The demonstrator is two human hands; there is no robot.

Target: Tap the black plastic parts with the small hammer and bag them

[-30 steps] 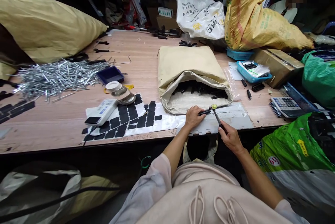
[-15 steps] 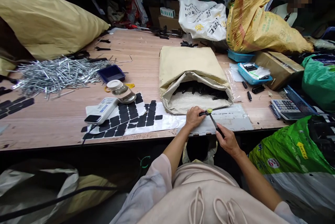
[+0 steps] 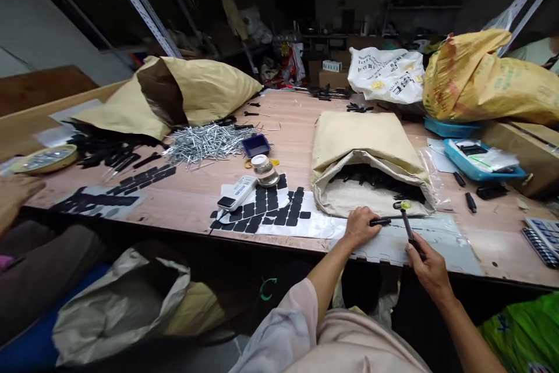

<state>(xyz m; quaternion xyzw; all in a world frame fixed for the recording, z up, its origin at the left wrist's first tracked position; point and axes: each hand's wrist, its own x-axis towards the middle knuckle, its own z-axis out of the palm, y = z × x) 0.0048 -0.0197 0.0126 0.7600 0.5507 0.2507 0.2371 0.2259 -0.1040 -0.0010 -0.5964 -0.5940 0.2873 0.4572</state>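
I see my right hand (image 3: 430,265) closed around the dark handle of a small hammer (image 3: 406,223), its metal head, with a yellowish face, raised toward the open sack. My left hand (image 3: 361,227) grips a slim black piece (image 3: 381,221) at the table's front edge, its free end pointing right toward the hammer; the hammer's head is near that end but apart from it. Beneath lies a flat grey board (image 3: 441,248). Just beyond my hands, a beige sack (image 3: 360,134) rests on the wooden table (image 3: 288,146), its mouth facing me and dark parts (image 3: 371,178) inside. To the left I find a white sheet (image 3: 321,225) bearing rows of black patches, a white handheld device (image 3: 238,192), a lidded glass jar (image 3: 265,172) and a dark blue tray (image 3: 256,145), then a heap of silvery rods (image 3: 205,143). At the far left edge, part of another person's arm (image 3: 17,189) shows near a yellow-rimmed dish (image 3: 46,168). To the right sit a light blue basket (image 3: 493,176) and, at the picture's edge, a calculator (image 3: 545,230).
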